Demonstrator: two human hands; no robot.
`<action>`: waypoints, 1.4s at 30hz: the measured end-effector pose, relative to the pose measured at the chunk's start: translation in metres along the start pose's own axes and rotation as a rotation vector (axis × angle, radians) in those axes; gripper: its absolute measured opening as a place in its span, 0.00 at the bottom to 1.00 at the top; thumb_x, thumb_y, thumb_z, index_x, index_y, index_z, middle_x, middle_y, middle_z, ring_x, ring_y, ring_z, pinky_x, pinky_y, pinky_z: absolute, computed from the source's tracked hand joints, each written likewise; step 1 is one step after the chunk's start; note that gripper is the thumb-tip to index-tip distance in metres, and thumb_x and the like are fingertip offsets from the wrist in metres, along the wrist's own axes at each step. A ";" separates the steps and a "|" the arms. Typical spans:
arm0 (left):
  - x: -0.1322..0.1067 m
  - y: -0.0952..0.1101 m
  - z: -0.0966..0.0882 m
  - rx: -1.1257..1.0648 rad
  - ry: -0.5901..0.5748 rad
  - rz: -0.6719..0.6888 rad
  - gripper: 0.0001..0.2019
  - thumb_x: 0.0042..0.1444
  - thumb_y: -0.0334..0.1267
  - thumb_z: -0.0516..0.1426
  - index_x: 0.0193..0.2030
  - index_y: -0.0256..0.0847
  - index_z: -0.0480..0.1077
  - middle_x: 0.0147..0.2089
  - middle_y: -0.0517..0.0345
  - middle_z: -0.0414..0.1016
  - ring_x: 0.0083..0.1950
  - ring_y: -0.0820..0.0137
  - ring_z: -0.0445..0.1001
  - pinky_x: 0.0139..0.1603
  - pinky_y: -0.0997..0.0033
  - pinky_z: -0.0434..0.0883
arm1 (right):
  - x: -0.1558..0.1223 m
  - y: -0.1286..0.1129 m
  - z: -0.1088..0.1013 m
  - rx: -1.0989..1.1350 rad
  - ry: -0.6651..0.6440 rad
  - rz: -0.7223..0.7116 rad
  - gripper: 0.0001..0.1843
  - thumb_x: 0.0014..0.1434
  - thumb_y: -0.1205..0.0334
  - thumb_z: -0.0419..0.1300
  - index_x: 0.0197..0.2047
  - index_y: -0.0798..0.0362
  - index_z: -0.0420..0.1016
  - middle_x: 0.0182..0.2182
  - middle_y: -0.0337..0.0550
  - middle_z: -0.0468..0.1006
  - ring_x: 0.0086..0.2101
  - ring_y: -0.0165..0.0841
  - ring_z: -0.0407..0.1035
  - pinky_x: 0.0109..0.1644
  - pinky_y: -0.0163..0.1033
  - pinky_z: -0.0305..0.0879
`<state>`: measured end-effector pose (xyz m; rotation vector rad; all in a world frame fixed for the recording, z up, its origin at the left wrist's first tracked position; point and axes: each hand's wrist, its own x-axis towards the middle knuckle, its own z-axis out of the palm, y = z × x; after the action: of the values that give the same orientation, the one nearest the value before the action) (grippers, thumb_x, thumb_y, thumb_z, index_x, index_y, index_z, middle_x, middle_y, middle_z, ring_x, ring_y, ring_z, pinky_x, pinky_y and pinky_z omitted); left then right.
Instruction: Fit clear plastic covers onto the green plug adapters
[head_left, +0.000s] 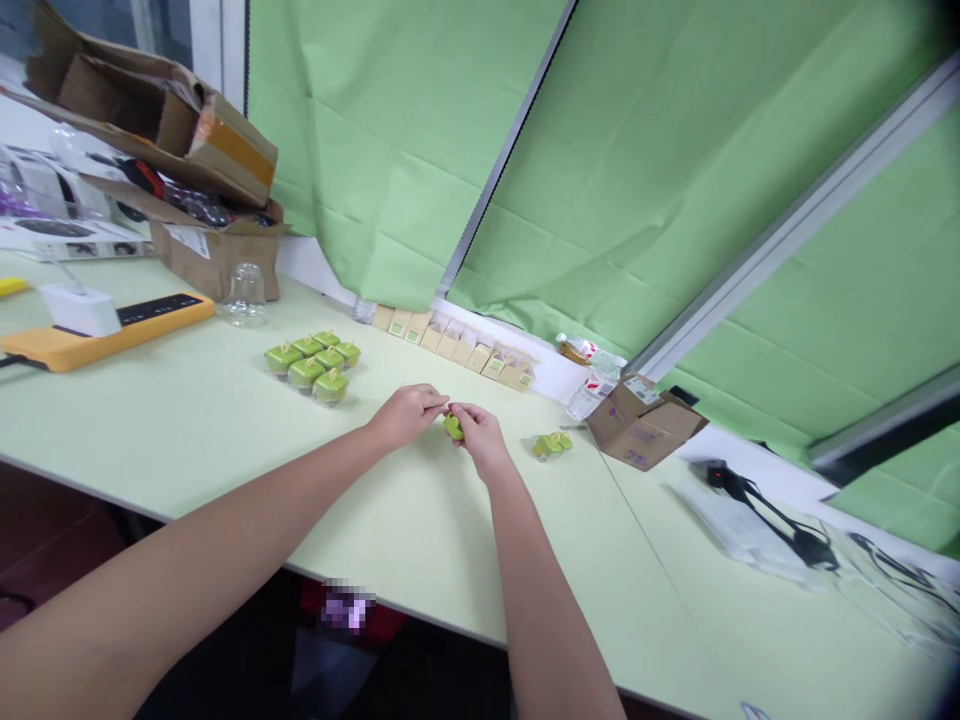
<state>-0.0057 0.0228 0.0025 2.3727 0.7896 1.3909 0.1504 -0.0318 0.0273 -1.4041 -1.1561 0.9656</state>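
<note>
My right hand [478,436] is closed around a small green-topped piece [453,427] above the middle of the table. My left hand [409,415] meets it there, thumb and fingertips pinched together at the top of the piece. What the left fingertips grip is too small to make out. To the left of my hands stands a group of several small clear containers [328,386] with green lids and pale yellow loops on top. A smaller cluster of similar green-lidded containers [553,446] sits to the right of my right hand.
Small tan boxes [463,347] line the back edge below the green blinds [420,150]. At left are an orange power strip [172,312], a clear plastic cup [246,296] and cardboard boxes [217,262]. Bottles [589,397], another carton [641,430] and black cables [780,525] lie right.
</note>
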 end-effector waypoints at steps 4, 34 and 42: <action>0.001 -0.001 -0.003 0.003 0.013 -0.059 0.10 0.60 0.36 0.57 0.45 0.42 0.79 0.42 0.55 0.80 0.42 0.68 0.77 0.47 0.68 0.72 | 0.002 0.001 -0.003 -0.081 0.028 -0.020 0.15 0.49 0.60 0.60 0.41 0.54 0.77 0.34 0.44 0.77 0.30 0.31 0.71 0.27 0.34 0.67; 0.002 0.020 -0.020 -0.003 -0.133 -0.033 0.22 0.56 0.38 0.57 0.59 0.43 0.66 0.45 0.55 0.74 0.34 0.71 0.72 0.39 0.70 0.70 | 0.002 0.003 -0.001 -0.098 0.200 -0.216 0.16 0.49 0.49 0.65 0.34 0.52 0.71 0.28 0.40 0.76 0.27 0.31 0.69 0.29 0.36 0.68; 0.001 0.023 -0.036 -0.117 -0.497 -0.125 0.28 0.45 0.52 0.64 0.53 0.43 0.70 0.46 0.53 0.76 0.37 0.67 0.75 0.33 0.72 0.67 | 0.007 0.008 -0.013 -0.294 0.380 -0.246 0.10 0.48 0.55 0.61 0.33 0.50 0.70 0.26 0.36 0.74 0.27 0.31 0.69 0.33 0.36 0.67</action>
<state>-0.0292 0.0034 0.0325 2.3766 0.6773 0.7245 0.1656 -0.0273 0.0216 -1.5498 -1.1749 0.3434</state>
